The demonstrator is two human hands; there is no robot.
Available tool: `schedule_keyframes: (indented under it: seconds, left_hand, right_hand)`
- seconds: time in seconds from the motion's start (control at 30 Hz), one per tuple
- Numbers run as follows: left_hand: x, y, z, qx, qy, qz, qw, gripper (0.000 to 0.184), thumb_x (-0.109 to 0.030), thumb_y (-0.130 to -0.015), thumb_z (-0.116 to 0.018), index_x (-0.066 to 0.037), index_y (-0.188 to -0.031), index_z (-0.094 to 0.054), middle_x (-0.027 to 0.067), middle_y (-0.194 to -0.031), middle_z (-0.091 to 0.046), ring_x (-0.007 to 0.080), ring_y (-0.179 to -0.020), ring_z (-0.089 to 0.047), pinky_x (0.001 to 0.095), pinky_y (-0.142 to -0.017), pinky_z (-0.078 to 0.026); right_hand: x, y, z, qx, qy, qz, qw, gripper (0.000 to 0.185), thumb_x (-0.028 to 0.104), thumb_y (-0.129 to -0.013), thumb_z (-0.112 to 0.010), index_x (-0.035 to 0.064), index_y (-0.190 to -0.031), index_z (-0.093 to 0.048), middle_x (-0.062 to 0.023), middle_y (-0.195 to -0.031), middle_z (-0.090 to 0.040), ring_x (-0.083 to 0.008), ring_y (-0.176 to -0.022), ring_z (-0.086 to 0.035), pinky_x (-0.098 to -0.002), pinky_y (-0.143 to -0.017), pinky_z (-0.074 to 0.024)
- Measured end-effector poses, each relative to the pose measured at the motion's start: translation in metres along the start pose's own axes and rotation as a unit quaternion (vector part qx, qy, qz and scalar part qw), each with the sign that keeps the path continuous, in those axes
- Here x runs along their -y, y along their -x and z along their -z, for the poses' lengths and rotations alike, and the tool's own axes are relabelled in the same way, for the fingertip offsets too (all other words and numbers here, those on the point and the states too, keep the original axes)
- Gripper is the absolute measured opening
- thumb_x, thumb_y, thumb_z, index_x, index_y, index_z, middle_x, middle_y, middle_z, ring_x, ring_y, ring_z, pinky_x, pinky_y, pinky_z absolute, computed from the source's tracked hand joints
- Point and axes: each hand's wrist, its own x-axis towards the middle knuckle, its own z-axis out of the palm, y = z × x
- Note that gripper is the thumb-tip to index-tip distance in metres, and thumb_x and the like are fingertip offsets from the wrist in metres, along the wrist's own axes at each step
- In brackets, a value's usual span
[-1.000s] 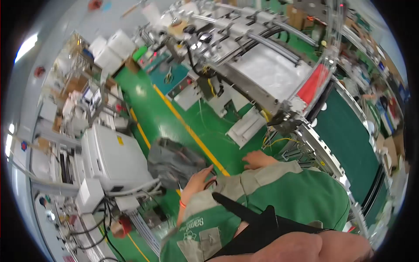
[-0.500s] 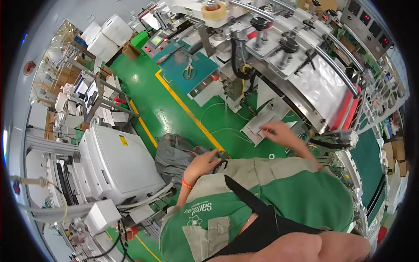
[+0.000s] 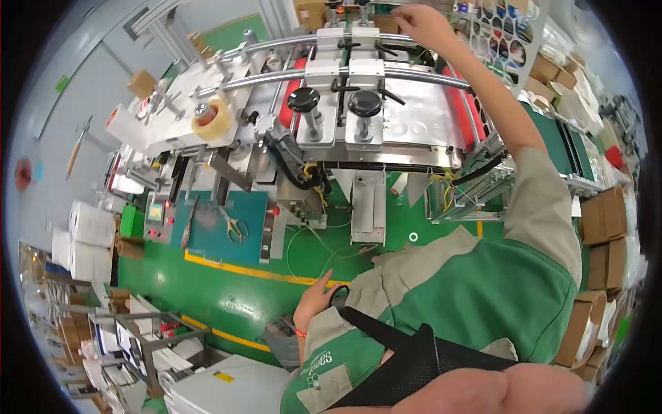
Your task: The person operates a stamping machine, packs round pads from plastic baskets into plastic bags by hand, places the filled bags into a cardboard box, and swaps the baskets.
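Note:
My right hand (image 3: 422, 26) is stretched out above the far side of the machine, near the far chrome rail (image 3: 276, 47). Its fingers are bent loosely and a little apart, and I see nothing in them. Below that arm lie the metal plate (image 3: 424, 114) and a red roller (image 3: 458, 110). Two black knobs, the left one (image 3: 303, 101) and the right one (image 3: 365, 104), stand on the machine's near blocks. Low in front of my body, my left hand (image 3: 314, 302) hangs with its fingers apart and empty, close to a black loop (image 3: 338, 294) at my clothing.
A roll of tape (image 3: 210, 123) sits on the machine's left part. Scissors (image 3: 234, 226) lie on a green mat (image 3: 207, 245) beside a small control panel (image 3: 157, 215). Cardboard boxes (image 3: 601, 217) stand at right. A white cabinet (image 3: 234, 390) is at lower left.
My view has turned right, toward the machine. My right hand has risen from beside the machine's lower front to over its far side. My left hand stays low near my body.

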Motion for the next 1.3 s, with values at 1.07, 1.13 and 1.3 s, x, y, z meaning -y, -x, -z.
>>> schedule_keyframes:
  seconds: [1.07,1.13,1.3]
  left_hand:
    - [0.079,0.000,0.043,-0.100,0.132,0.223,0.961,0.064,-0.040,-0.082,-0.054,-0.005,-0.131,-0.033,0.0216,-0.122,-0.047,0.0293,-0.110,-0.049,0.0338,-0.089,-0.040]
    - [0.163,0.002,0.007,-0.113,0.229,0.215,0.943,0.068,-0.044,-0.081,-0.054,-0.001,-0.130,-0.034,0.0217,-0.124,-0.045,0.0308,-0.112,-0.048,0.0342,-0.090,-0.039]
    - [0.050,0.013,0.057,-0.132,0.123,0.232,0.956,0.068,-0.042,-0.080,-0.055,0.000,-0.129,-0.034,0.0231,-0.122,-0.046,0.0314,-0.111,-0.048,0.0350,-0.089,-0.039]
  right_hand:
    - [-0.214,-0.155,-0.194,0.058,0.252,-0.278,0.925,0.050,0.014,-0.083,-0.041,0.0265,-0.131,-0.036,-0.0114,-0.089,-0.064,-0.0272,-0.081,-0.062,-0.0406,-0.066,-0.0477]
    - [-0.203,-0.164,-0.187,0.070,0.283,-0.291,0.911,0.053,0.012,-0.083,-0.041,0.0286,-0.133,-0.032,-0.0119,-0.086,-0.064,-0.0266,-0.077,-0.062,-0.0412,-0.060,-0.0479]
    - [-0.187,-0.174,-0.207,0.065,0.263,-0.225,0.936,0.042,0.016,-0.081,-0.043,0.0217,-0.123,-0.045,-0.0152,-0.085,-0.064,-0.0318,-0.075,-0.063,-0.0442,-0.059,-0.0490]
